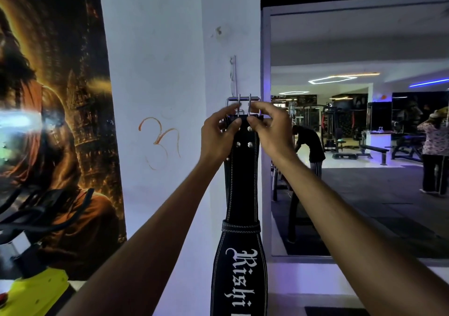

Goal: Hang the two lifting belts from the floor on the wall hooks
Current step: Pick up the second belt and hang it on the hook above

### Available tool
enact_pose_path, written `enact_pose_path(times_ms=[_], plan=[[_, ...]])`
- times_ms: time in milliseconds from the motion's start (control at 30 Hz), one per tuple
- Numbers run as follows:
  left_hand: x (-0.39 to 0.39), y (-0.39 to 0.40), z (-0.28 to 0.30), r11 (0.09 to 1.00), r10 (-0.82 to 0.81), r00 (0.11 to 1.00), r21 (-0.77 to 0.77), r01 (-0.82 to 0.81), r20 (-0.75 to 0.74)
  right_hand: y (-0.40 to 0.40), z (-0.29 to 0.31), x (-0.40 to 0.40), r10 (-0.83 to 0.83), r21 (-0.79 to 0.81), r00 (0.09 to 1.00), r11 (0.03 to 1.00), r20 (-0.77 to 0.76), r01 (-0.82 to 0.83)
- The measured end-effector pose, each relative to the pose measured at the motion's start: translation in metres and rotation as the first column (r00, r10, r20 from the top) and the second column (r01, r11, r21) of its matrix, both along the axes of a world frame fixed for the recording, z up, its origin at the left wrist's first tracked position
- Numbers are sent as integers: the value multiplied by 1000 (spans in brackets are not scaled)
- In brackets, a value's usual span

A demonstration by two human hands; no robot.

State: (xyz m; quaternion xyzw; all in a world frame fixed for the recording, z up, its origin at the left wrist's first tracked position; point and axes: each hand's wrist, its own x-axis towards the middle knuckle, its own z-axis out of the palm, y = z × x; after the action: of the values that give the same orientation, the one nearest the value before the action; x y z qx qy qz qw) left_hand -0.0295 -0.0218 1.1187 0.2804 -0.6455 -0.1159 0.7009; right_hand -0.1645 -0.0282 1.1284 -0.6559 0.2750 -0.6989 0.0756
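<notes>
A white gym pillar (155, 48) stands beside a mirror (359, 145). Both hands, left hand (218, 133) and right hand (272, 130), pinch the black belt (243, 182) at its buckle (243, 104), lifting it toward the wall hook (233, 75); whether it has caught, I cannot tell.

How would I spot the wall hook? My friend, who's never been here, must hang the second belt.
Find the white pillar between poster and mirror. The hook is a thin metal strip above the buckle of the black belt.
</notes>
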Motion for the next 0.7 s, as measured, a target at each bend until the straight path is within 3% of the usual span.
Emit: enact_pose_path(times_ms=[133,467,700], plan=[[-8,-23,1,999,42,999,-3,-42,11,-23,2,-9,72,21,997,997,40,-73],[1,-121,12,998,-44,999,-37,44,-13,-124,15,3,49,-47,994,998,98,-44],[25,-226,60,994,-60,998,-93,58,-19,-226,58,35,8,-109,978,994,208,15]])
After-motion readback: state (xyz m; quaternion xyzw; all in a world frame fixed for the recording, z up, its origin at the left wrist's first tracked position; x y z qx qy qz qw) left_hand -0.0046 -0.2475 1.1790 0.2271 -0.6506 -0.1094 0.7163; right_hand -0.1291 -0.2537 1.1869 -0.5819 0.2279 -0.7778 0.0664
